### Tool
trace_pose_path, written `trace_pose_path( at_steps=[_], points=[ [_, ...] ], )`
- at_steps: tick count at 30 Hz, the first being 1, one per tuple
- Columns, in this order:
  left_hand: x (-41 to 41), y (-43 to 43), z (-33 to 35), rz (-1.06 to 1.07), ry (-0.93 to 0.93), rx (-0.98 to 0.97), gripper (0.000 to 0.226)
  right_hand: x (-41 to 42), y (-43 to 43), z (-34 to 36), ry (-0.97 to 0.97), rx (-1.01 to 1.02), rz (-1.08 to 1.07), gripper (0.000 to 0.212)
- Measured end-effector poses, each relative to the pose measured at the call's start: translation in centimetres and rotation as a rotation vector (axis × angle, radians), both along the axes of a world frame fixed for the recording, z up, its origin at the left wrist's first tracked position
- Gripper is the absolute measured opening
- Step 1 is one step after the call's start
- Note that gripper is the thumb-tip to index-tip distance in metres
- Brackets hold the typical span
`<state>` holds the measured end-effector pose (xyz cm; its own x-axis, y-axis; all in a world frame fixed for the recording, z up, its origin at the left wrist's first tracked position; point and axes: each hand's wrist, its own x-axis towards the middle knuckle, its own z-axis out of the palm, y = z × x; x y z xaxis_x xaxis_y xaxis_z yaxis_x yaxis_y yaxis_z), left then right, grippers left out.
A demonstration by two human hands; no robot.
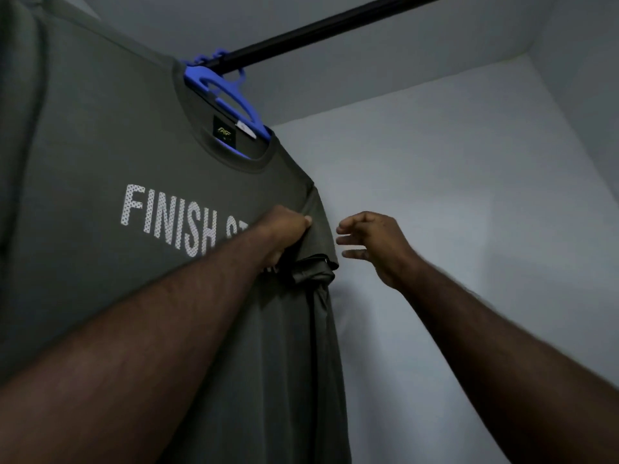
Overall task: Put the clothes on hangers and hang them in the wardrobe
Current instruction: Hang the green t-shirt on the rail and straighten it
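Two bare forearms reach up from the bottom edge. Left hand (284, 232) has its fingers curled into the olive-grey T-shirt (100, 162), gripping the fabric by the sleeve seam. That shirt, printed "FINISH", hangs on a blue plastic hanger (231, 95), hooked over the black wardrobe rail (335, 25). Right hand (371, 242) hovers just beside the bunched sleeve (318, 262), fingers loosely spread, holding nothing. White wardrobe wall (469, 195) behind.
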<state>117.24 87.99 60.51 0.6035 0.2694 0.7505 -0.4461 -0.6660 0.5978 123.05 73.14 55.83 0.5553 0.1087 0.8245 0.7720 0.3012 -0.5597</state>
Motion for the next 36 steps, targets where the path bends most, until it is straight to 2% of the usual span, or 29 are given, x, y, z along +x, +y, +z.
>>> trace_pose_path(
  at_steps=[1,2,4,6,8,11,14,16,18,21,23,25,27,29,31,33,36],
  points=[
    [-0.1,0.1,0.0,-0.049,-0.008,-0.005,0.027,0.5,-0.4,-0.1,0.05,-0.022,-0.014,0.016],
    [-0.2,0.2,-0.1,-0.091,-0.004,0.007,0.025,1.0,-0.6,-0.1,0.109,-0.079,-0.009,0.024],
    [-0.7,0.1,-0.2,-0.129,0.005,0.07,0.021,1.4,-0.6,-0.2,0.229,-0.203,0.053,0.051],
    [-0.9,-0.3,-0.3,-0.117,0.003,0.126,0.035,1.4,-0.3,-0.1,0.256,-0.284,0.084,0.059],
    [-0.8,-0.4,-0.4,-0.092,0.012,0.167,0.039,1.2,0.0,0.3,0.221,-0.267,0.037,0.039],
    [-0.5,0.1,-0.6,-0.011,0.074,0.273,0.045,1.1,-0.8,1.6,0.225,-0.034,-0.1,0.017],
    [-0.4,1.2,-0.2,0.382,0.059,0.583,0.05,1.2,-3.3,3.3,0.086,0.096,-0.318,0.012],
    [-0.7,0.9,0.1,0.469,0.034,0.673,0.044,1.1,-4.5,3.8,-0.019,0.063,-0.428,0.013],
    [-1.0,-0.5,0.5,0.317,0.026,0.606,0.051,0.4,-4.7,3.8,-0.088,0.028,-0.463,0.016],
    [-1.9,-3.7,1.6,-0.114,0.112,0.226,0.065,-1.5,-3.6,2.7,-0.188,0.004,-0.41,0.023],
    [-2.7,-5.5,2.3,-0.242,0.183,0.168,0.046,-3.0,-2.5,1.1,-0.236,-0.04,-0.213,0.025],
    [-3.0,-6.4,2.9,-0.226,0.144,0.189,0.016,-3.6,-1.7,-1.3,-0.271,-0.009,-0.094,0.026],
    [-2.4,-6.7,3.6,-0.185,0.09,0.187,0.044,-2.3,-1.2,-3.9,-0.25,0.109,-0.201,0.033],
    [-2.4,-6.5,3.7,-0.144,0.064,0.206,0.045,-0.3,-0.9,-6.5,-0.113,0.122,-0.266,0.062],
    [-2.5,-6.1,3.9,-0.097,0.067,0.239,0.038,1.5,-0.4,-8.2,0.036,0.052,-0.168,0.087],
    [-2.9,-5.5,4.2,-0.056,0.071,0.251,0.03,2.7,0.2,-8.6,0.066,0.031,-0.1,0.082],
    [-3.7,-4.6,4.4,-0.036,0.099,0.218,0.017,3.1,1.4,-7.5,-0.008,0.062,-0.193,0.043]
  ],
)
